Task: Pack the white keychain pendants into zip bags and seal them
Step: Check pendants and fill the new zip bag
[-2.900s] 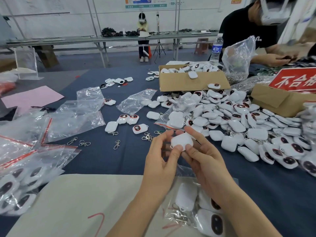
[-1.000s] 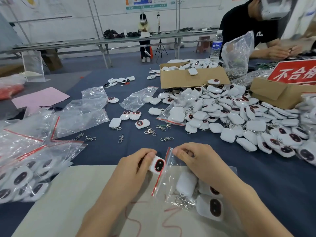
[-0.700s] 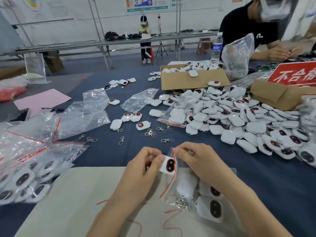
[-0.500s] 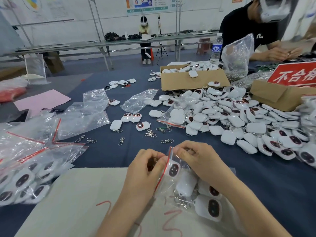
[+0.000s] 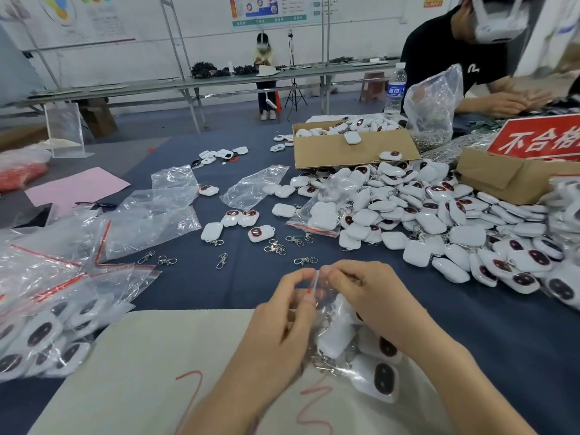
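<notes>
The left hand (image 5: pixel 282 324) has risen to the zip bag (image 5: pixel 328 304) mouth. With the right hand (image 5: pixel 370 296) it pinches there; uneven pressing risks gaps.

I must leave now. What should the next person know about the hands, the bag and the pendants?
Left hand: pinches the red-striped mouth of the clear plastic zip bag.
Right hand: pinches that mouth from the other side.
Done: several white keychain pendants lie inside this bag; filled bags lie at left.
To do: press the strip shut along its length, then pack the loose pendant pile at right into the empty bags.
</notes>
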{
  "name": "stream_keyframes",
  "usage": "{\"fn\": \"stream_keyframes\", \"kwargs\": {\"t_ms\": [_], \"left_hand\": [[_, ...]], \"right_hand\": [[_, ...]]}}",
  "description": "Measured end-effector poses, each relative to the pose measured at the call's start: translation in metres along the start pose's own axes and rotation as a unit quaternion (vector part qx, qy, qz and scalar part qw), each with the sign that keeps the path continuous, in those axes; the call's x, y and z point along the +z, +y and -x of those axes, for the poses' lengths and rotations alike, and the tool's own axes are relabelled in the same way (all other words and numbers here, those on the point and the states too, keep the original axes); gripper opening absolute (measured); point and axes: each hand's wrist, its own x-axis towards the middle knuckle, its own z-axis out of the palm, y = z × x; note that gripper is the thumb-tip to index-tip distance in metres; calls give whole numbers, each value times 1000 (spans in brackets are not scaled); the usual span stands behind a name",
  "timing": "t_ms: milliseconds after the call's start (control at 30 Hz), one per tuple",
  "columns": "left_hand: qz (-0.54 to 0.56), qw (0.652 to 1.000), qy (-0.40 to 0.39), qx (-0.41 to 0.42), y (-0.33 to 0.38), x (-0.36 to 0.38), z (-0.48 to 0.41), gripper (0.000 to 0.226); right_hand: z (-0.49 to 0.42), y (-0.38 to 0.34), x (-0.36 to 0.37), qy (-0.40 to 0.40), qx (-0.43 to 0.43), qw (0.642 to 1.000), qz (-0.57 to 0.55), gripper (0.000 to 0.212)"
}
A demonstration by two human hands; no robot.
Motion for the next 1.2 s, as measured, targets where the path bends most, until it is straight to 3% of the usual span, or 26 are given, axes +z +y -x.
{"fn": "stream_keyframes", "kwargs": {"t_ms": [100,167,233,300,367,500,733,867,900,1033,1200], "left_hand": [[-70,990,110,50,-9,-5,-7,22],[-63,986,149,29,-17,-10,-13,21],[-54,982,179,2,-22,-13,-19,23],[-34,978,204,-18,-24,-14,-24,26],[-9,974,223,-35,-26,-15,-28,28],[26,966,247,-72,-28,-18,-37,28],[-69,970,228,-52,-31,-13,-64,26],[-71,971,223,-49,-32,-8,-79,25],[-74,971,224,-39,-33,-8,-79,24],[-76,968,225,75,-26,-6,-65,23],[-35,971,166,168,-2,10,-56,19]], "right_hand": [[2,3,-13,78,-5,993,91,35],[2,10,-27,181,-18,974,135,32],[3,22,-40,244,37,940,235,31],[4,33,-48,200,155,920,298,48],[5,43,-47,141,215,909,329,53],[4,47,-45,123,178,902,373,48],[4,36,-41,138,149,920,335,43],[3,29,-41,143,163,928,302,10],[2,31,-43,155,168,932,281,16],[-1,28,-48,208,53,968,131,29],[3,2,-35,211,-51,976,-26,32]]}}
